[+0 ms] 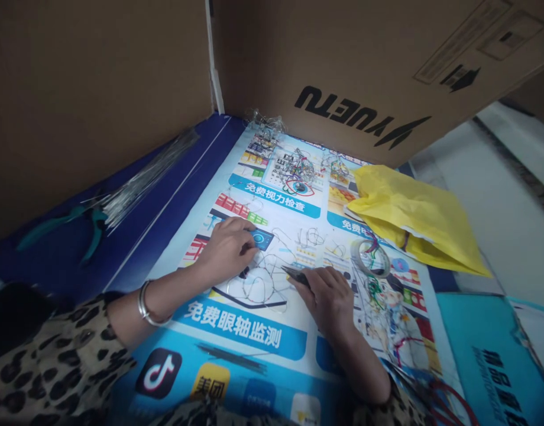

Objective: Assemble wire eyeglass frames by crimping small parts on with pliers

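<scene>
My left hand [231, 248] is closed, thumb and fingers pinched together at a thin bent wire [259, 290]. The wire curves in loose loops over the printed sheet between my hands, and its exact grip point is hidden. In my right hand [332, 296] is a pair of pliers [295, 274] with dark, pointed jaws aimed left at the wire loops. My fingers cover its handles. Further wire loops [315, 236] lie just beyond the right hand.
Teal-handled pliers [97, 234] and a bundle of straight wires [143, 177] lie at left. Tangled wire [298, 165] sits at the back before a cardboard wall [343, 53]. At right are a tape roll [370, 258], a yellow bag [423, 219] and red-handled scissors [453, 402].
</scene>
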`<state>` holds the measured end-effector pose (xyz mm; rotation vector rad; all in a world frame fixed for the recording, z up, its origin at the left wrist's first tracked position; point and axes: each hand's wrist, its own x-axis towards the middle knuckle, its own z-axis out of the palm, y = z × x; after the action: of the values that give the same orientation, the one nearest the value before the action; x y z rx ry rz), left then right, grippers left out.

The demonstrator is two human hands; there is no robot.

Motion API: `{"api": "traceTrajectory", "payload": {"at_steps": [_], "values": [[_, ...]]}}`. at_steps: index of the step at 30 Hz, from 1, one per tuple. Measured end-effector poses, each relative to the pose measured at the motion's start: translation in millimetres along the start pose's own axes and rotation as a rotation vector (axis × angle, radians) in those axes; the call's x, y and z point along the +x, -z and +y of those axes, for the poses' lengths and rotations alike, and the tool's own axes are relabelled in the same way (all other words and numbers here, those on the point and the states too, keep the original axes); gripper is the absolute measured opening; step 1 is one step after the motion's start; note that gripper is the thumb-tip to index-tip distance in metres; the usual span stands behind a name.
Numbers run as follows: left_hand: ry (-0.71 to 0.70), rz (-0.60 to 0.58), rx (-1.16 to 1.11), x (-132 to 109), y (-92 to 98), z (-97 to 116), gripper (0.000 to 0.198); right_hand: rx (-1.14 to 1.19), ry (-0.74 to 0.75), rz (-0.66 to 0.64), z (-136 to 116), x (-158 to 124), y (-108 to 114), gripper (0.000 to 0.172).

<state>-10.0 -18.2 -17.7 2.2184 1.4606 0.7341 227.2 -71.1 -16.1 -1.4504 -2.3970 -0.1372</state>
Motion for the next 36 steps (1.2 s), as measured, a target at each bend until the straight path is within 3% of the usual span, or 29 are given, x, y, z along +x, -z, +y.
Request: {"api": "traceTrajectory", "payload": {"at_steps": [22, 36], "values": [[0.066, 0.026, -0.169, -4.7, 0.3, 1.1, 0.011, 0.004, 0.05, 0.056, -1.7, -0.7, 1.2, 0.022], [-0.011, -0.013, -0.151, -6.5, -3.7, 1.5, 0.012, -0.154, 0.154, -0.01, -3.6, 5.4, 9.2, 0.019]]}}
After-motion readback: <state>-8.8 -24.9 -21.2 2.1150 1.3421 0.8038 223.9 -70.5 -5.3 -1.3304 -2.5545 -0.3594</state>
